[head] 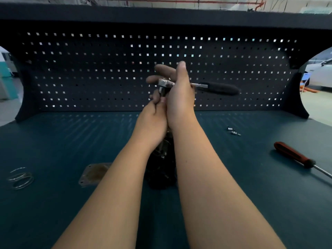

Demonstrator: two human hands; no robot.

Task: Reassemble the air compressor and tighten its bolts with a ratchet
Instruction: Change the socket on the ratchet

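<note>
Both hands are raised above the middle of the bench. My right hand holds the ratchet close to its chrome head, thumb up and fingers reaching past the head; the black handle sticks out to the right. My left hand pinches the socket that hangs under the ratchet head. The black air compressor body stands on the blue bench top below my wrists, mostly hidden by my forearms. Motion blur smears the ratchet.
A red-handled screwdriver lies at the right. Two small bolts lie right of centre. A flat metal cover plate and loose wire rings lie at the left. A dark pegboard closes the back.
</note>
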